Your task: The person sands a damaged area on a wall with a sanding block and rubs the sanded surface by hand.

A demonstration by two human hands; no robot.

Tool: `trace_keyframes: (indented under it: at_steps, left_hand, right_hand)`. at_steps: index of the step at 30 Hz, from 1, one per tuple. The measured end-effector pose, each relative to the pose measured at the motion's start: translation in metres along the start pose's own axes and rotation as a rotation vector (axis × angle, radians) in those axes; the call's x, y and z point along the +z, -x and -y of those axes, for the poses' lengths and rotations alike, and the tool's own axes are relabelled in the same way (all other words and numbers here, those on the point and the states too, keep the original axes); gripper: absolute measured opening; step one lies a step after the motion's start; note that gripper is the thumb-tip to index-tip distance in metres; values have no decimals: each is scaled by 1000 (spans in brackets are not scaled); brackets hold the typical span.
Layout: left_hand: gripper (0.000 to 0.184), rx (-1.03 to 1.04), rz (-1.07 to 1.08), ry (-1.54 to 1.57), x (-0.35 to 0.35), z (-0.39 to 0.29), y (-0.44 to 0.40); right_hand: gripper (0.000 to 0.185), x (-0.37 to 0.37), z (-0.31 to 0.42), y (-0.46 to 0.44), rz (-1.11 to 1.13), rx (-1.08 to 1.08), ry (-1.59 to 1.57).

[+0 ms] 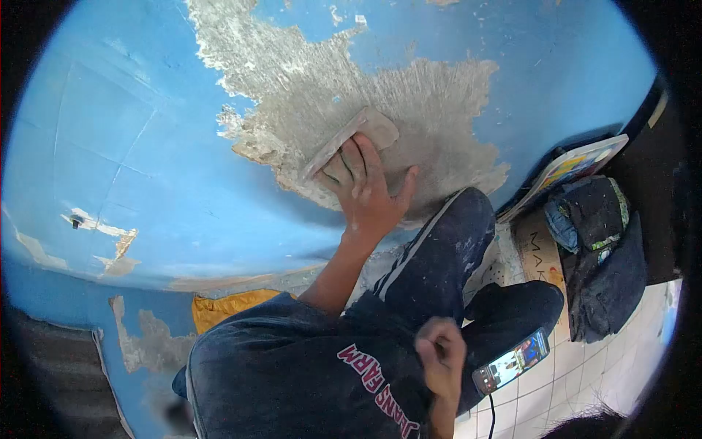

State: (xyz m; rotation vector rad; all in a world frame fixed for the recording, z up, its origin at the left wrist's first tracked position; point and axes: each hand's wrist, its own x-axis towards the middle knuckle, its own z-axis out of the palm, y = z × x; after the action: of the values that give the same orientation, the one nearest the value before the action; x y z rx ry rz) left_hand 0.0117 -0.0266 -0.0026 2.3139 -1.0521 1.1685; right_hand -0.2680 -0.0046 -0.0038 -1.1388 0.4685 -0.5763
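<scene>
Reaching up to the blue wall [241, 212], my left hand [369, 190] has its fingers over a flat, dusty grey block [380, 126] and presses it to the bare grey patch [431, 95]. Its thumb is spread away from the fingers. Paint is missing across this rough patch, and its edges are ragged. My right hand [442, 347] is curled closed in front of my dark shirt, near my leg, with nothing visible in it. A phone [512, 362] with a lit screen and a cable lies near that hand, beside my leg.
Dark clothes [599, 241] are heaped on a cardboard box [537, 249] at the right, near a leaning picture board [570, 168]. Yellow cloth [227, 309] lies behind my shirt. Below right are floor tiles [578, 380] and part of a dark-haired head [589, 426].
</scene>
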Motion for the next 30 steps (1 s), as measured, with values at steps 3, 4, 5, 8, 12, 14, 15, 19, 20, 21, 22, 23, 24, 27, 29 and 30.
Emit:
trace_keyframes:
  at_steps: [3, 4, 5, 8, 12, 14, 15, 19, 20, 21, 22, 23, 24, 27, 29, 30]
  left_hand:
    - [103, 5, 36, 44, -11, -2, -3]
    - [103, 9, 49, 75, -15, -4, -7]
    - [103, 11, 51, 82, -19, -6, -12]
    - [101, -3, 48, 112, -29, -8, -19]
    - [104, 35, 346, -2, -2, 6, 20]
    - [111, 86, 497, -63, 11, 12, 42]
    - [110, 119, 451, -42, 7, 10, 43]
    - [94, -30, 75, 96, -19, -8, 5]
    - [94, -30, 75, 94, -23, -9, -7]
    - [93, -39, -7, 71, -25, -9, -20]
    - [93, -42, -51, 59, -26, -8, -23]
    - [93, -45, -95, 48, -27, -7, -26]
    - [92, -32, 59, 25, -26, -7, -23]
    - [97, 41, 357, 48, -3, 0, 20]
    - [103, 100, 506, 83, 1, 1, 31]
    - [102, 136, 414, 134, -5, 1, 28]
  right_hand:
    - [2, -3, -31, -7, 211, 206, 286]
    - [2, -4, -45, -10, 203, 206, 288]
    - [4, -3, -59, -13, 232, 182, 324]
    - [10, -2, -66, -18, 289, 223, 382]
    - [16, -1, -56, -25, 322, 271, 363]
    - [16, -4, -61, -24, 330, 254, 365]
    - [17, -5, -64, -23, 338, 248, 365]
    - [17, -8, -67, -21, 326, 248, 335]
    - [17, -8, -65, -21, 325, 255, 335]
    - [16, -7, -64, -23, 325, 259, 336]
    - [16, -7, -64, -23, 327, 254, 335]
    - [15, -9, -66, -22, 336, 288, 344]
    - [14, -10, -66, -22, 343, 320, 354]
    - [14, -12, -65, -22, 356, 305, 393]
    - [15, -13, -72, -20, 361, 299, 413]
    - [17, -14, -74, -20, 371, 298, 433]
